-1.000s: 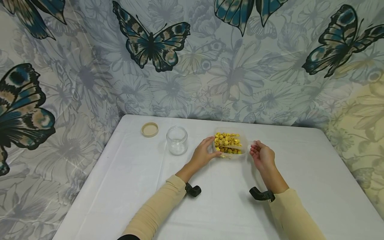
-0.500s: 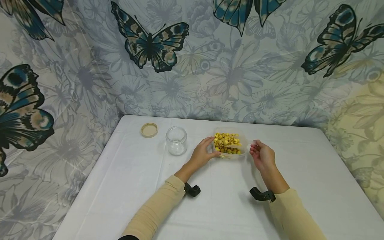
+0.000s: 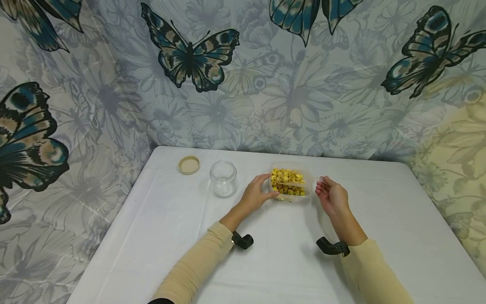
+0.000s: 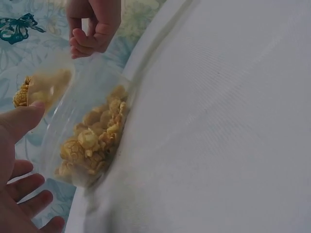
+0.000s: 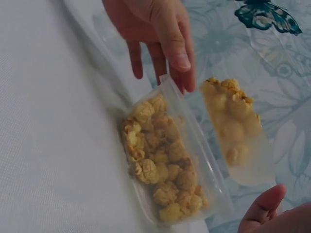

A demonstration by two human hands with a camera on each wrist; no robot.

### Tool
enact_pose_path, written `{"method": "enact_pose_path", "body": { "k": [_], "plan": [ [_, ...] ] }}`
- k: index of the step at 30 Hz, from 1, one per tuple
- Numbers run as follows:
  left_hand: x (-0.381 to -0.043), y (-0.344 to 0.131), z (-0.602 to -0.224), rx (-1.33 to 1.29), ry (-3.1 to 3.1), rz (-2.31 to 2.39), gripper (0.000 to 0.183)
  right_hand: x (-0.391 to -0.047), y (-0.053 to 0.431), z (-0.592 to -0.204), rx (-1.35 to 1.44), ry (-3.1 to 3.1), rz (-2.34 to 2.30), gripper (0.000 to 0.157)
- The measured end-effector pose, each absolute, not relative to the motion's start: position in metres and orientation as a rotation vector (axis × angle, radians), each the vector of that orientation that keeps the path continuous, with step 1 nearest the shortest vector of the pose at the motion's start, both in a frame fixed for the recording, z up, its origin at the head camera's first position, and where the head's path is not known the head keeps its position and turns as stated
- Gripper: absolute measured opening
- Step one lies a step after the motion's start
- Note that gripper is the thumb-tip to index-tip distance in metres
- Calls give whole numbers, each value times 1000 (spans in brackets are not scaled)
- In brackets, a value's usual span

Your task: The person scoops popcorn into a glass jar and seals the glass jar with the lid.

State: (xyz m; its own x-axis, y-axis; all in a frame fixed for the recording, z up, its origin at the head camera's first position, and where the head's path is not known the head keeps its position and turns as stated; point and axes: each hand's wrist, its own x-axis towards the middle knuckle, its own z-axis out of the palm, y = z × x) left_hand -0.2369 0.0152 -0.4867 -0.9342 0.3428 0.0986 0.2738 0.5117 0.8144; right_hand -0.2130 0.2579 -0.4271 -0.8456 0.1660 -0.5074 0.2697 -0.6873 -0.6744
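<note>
A clear plastic container [image 3: 308, 192] of yellow, caramel-coated popcorn [image 5: 165, 165] stands on the table. My left hand [image 3: 255, 195] holds its left end, thumb at the near side and fingers at the left wall. The thumb and spread fingers [image 4: 30, 188] show beside the container in the left wrist view. On the container's other side my right hand [image 3: 333, 197] pinches the handle of a translucent scoop [image 5: 245, 158] with curled fingers. Popcorn fills the scoop, which overlaps the container's opening in the head view.
Left of my left hand stands a clear glass jar [image 3: 223, 181] without a lid. A round gold-rimmed lid [image 3: 189, 165] lies further left, near the far edge of the white-covered table [image 3: 281, 261]. Butterfly-patterned fabric [image 3: 296, 97] rises behind the table.
The scoop has shifted slightly upward over the popcorn, with my right hand barely moving. My left hand stays at the container.
</note>
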Motion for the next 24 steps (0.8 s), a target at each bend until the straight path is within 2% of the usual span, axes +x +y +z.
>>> {"method": "enact_pose_path", "body": {
  "k": [24],
  "plan": [
    [-232, 3, -454, 555, 2693, 1413, 78, -215, 248, -414, 751, 1178, -2751, 14]
  ]
}}
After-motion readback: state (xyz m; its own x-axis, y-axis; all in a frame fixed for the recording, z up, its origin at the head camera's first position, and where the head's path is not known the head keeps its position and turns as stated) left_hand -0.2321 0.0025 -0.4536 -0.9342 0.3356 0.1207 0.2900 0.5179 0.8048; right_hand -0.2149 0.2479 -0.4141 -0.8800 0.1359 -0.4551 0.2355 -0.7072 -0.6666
